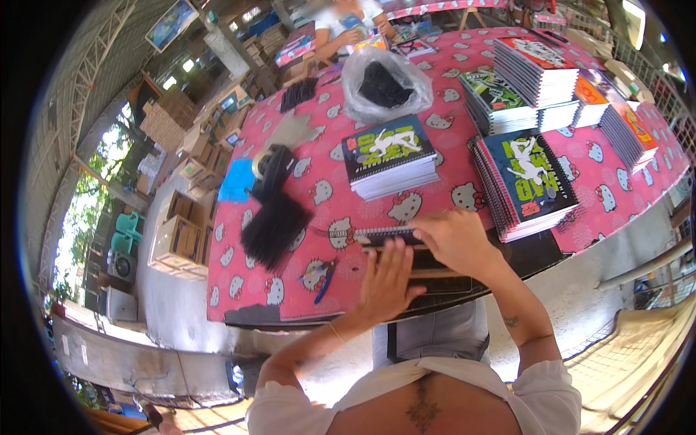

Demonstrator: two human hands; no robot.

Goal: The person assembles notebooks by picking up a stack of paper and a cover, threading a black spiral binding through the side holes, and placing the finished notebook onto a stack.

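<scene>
Both my hands work on a spiral-bound notebook (pixel 384 235) lying at the near edge of the pink cartoon-cat tablecloth (pixel 326 196). My left hand (pixel 386 279) lies flat with fingers spread on the notebook's near side. My right hand (pixel 453 239) curls over its spiral edge, fingers pinching it. A stack of dark-covered notebooks (pixel 391 156) sits just beyond, and another stack (pixel 525 181) stands to the right.
A pile of black binding strips (pixel 275 228) and a tape dispenser (pixel 272 167) lie to the left, with a blue pen (pixel 324 279) nearby. A clear bag with black contents (pixel 384 83) and more notebook stacks (pixel 536 72) sit farther back. Another person (pixel 348 25) is at the far end.
</scene>
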